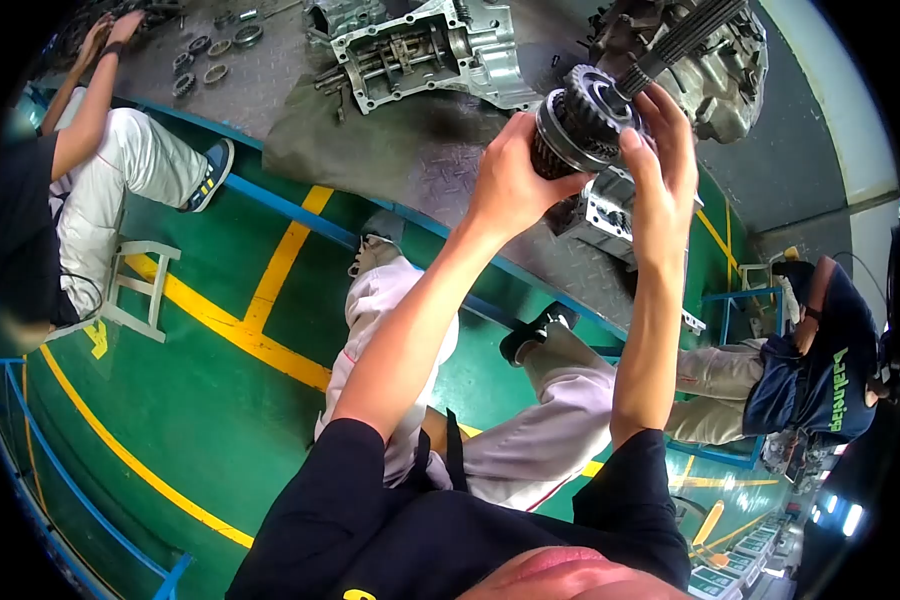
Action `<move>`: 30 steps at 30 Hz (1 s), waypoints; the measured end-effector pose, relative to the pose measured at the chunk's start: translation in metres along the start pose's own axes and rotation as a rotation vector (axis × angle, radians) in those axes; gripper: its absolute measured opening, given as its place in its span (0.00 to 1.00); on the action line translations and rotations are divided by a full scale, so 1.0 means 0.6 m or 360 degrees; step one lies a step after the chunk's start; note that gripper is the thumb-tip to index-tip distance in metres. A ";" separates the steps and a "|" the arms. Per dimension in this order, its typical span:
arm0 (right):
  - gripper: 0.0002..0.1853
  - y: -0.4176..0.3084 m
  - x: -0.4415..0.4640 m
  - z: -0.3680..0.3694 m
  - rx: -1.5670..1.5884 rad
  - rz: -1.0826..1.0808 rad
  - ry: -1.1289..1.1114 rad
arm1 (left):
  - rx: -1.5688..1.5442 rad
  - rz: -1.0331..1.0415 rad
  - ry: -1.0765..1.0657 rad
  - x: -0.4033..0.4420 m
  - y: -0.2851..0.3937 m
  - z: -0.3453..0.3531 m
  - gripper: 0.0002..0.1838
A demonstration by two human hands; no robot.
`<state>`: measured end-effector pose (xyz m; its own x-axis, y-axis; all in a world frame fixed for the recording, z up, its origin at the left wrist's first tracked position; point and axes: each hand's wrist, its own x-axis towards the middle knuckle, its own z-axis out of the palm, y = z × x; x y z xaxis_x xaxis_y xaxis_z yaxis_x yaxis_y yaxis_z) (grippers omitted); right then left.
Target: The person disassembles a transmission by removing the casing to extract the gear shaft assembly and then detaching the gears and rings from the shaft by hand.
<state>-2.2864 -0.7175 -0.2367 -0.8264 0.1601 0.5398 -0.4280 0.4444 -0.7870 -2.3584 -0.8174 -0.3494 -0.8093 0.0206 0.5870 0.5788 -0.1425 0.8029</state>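
A gear shaft (595,105) is held up above the workbench, its splined end slanting to the upper right. My left hand (518,178) is closed around the gear stack from the left side. On the right side, my right hand (662,160) has its fingers curled against the shaft just beside the top gear. Below the gears, partly covered by my hands, sits a metal housing (607,215) with bolt holes. An opened gearbox casing (410,60) with rods inside lies to the left. Another large casing (735,90) stands behind the shaft.
Several gear rings (216,73) lie on the metal workbench (270,75) at the upper left. A person (100,160) sits on a stool (145,290) at the left, another person (820,365) at the right. A blue rail (290,210) runs along the bench's near side.
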 end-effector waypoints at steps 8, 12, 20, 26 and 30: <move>0.23 -0.064 -0.070 -0.073 0.0266 -0.0223 -0.0158 | -0.0189 -0.0024 0.0026 0.005 -0.020 -0.006 0.27; 0.16 0.007 -0.048 -0.058 -0.0515 -0.0171 0.0096 | -0.0227 -0.0063 0.0018 0.013 -0.015 -0.007 0.25; 0.14 0.219 -0.059 -0.084 -0.1655 -0.0570 -0.0058 | -0.0479 -0.0184 -0.0061 0.003 -0.003 -0.028 0.17; 0.20 0.229 -0.069 -0.078 -0.1879 -0.0357 -0.0260 | -0.0497 -0.0127 -0.0042 0.005 0.004 -0.033 0.14; 0.21 0.236 -0.080 -0.065 -0.1869 -0.0278 -0.0383 | -0.0423 -0.0087 -0.0072 0.002 0.003 -0.029 0.15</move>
<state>-2.2931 -0.6277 -0.3624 -0.8910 -0.0947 0.4440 -0.0511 0.9927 0.1091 -2.3602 -0.8348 -0.3491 -0.8297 0.0788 0.5526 0.4831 -0.3947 0.7816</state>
